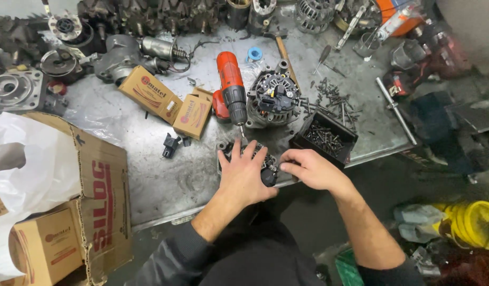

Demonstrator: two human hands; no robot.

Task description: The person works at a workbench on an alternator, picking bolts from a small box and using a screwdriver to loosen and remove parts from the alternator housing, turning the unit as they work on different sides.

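A dark metal part (pixel 255 159), round and finned like an alternator piece, lies at the near edge of the counter (pixel 165 180), right in front of the person. The left hand (pixel 244 177) is spread flat over it, fingers apart and pressing down to pin it. The right hand (pixel 308 169) comes in from the side, fingertips pinched together on something small at the part's right rim; what they hold is hidden from view.

It looks like a fitting or loosening step on that rim, and the next move seems to call for a steady hold from the left hand while the right works the small piece with care.

Just behind stands a complete alternator (pixel 273 100), with a red cordless drill (pixel 229 87) lying beside it, bit toward the part. A black tray of screws (pixel 324 139) sits near the right hand. Two small brown boxes (pixel 167 100) lie further left, and a big cardboard carton (pixel 99 196) with a white bag (pixel 32 164) stands at the left edge.
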